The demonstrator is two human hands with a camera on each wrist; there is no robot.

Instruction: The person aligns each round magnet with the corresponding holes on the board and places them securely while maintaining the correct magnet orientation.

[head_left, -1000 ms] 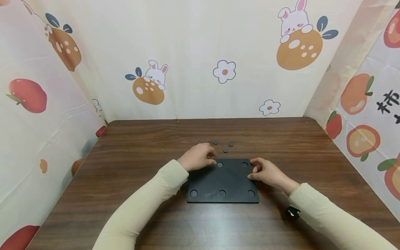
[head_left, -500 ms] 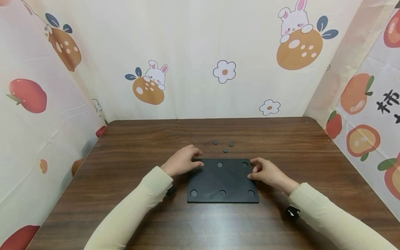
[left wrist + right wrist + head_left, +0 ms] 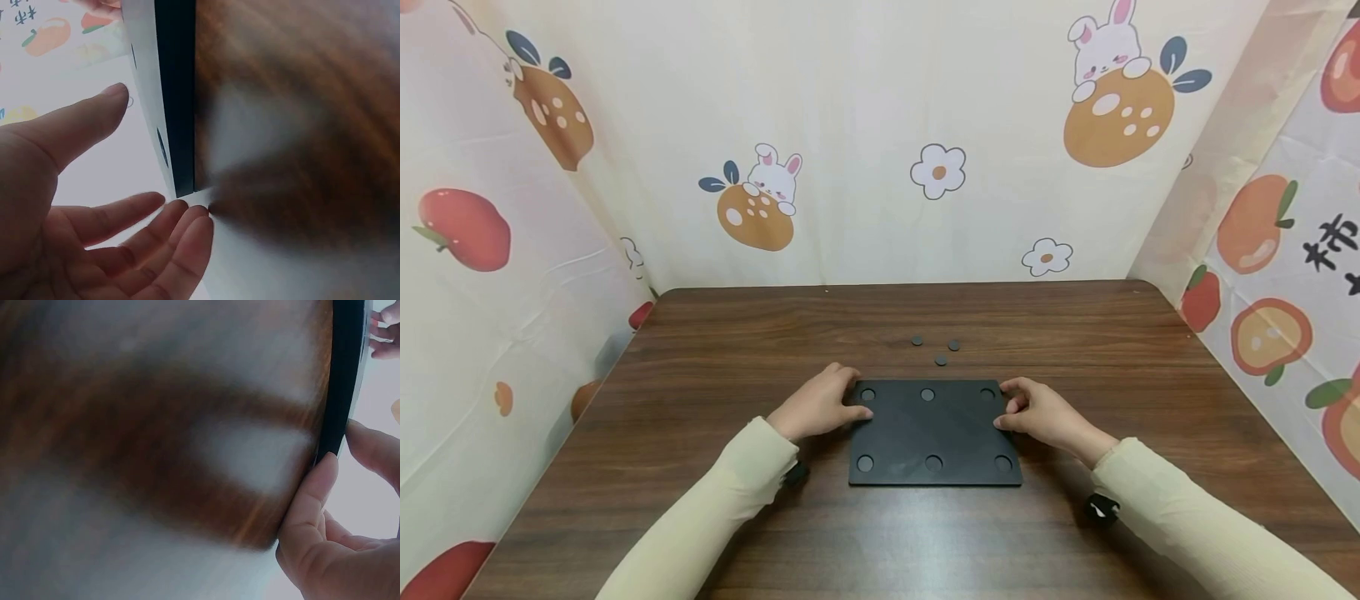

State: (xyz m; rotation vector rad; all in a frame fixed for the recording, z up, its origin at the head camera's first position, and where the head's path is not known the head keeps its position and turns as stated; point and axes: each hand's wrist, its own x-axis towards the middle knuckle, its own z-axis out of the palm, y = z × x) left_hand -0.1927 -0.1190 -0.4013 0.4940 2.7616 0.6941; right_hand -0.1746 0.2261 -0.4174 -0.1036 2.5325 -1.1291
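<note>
A flat black rectangular board (image 3: 936, 433) lies on the table, with round recesses in a row along its far edge and another along its near edge. My left hand (image 3: 822, 402) is at the board's far left corner, thumb over the top face and fingers beyond the corner. In the left wrist view the fingers (image 3: 194, 244) are loosely spread, with a gap between them and the thumb. My right hand (image 3: 1041, 414) holds the board's right edge; the right wrist view shows a fingertip (image 3: 326, 464) against the side face and the thumb at the top edge.
Three small dark discs (image 3: 941, 360) lie on the wood-grain table (image 3: 760, 333) just beyond the board. Printed curtains (image 3: 865, 217) hang behind the table and along both sides. A dark device sits under each sleeve cuff.
My left hand has moved left and slightly nearer, from over the board's far edge to its left corner, uncovering the far-left recess. My right hand and the discs stay in place.
</note>
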